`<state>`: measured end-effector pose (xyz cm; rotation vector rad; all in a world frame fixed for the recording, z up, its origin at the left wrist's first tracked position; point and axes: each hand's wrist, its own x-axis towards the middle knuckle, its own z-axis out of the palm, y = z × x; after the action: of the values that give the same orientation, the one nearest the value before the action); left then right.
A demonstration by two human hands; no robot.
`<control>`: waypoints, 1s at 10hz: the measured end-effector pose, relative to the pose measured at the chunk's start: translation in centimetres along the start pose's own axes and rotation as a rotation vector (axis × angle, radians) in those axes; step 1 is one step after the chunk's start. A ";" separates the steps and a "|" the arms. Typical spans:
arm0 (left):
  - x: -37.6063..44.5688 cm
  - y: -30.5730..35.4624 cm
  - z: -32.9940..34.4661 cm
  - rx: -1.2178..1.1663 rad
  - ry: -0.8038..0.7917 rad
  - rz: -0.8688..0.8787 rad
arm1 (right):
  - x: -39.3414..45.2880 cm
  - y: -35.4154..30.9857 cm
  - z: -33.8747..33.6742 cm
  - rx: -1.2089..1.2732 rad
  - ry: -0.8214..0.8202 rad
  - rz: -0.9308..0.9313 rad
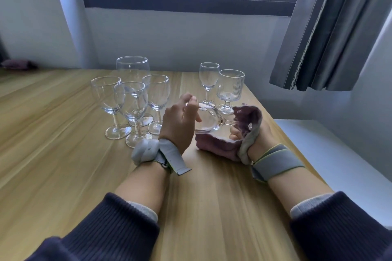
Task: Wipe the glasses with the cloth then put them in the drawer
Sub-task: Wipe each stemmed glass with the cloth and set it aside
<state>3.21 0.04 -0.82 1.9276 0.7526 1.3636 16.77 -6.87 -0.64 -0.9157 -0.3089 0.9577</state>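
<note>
Seven stemmed glasses point(209, 121), one purple cloth point(248, 119), two hands point(180, 125).

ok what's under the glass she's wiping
Under the held glass lies the purple cloth, draped over the right hand. The cloth also covers the glass's foot, and the table below is hidden.

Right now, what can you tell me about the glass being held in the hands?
The clear stemmed wine glass is tipped on its side above the wooden table, bowl to the left, stem to the right. The left hand grips the bowl at its rim. The right hand holds the purple cloth bunched around stem and foot. It looks empty.
</note>
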 end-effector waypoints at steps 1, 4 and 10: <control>-0.1 0.1 0.0 -0.001 0.029 0.046 | -0.3 -0.3 -0.2 0.031 -0.015 0.028; 0.5 1.2 0.2 -0.430 -0.069 -0.576 | 0.2 -1.3 0.3 -0.181 0.007 -0.060; 0.7 1.3 -0.3 -0.481 -0.105 -0.575 | 2.3 -1.6 -1.5 -0.603 0.395 -0.714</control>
<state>3.28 -0.14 0.65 1.2633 0.7638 0.9632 19.85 -6.21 -0.63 -1.3827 -0.5505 -0.0005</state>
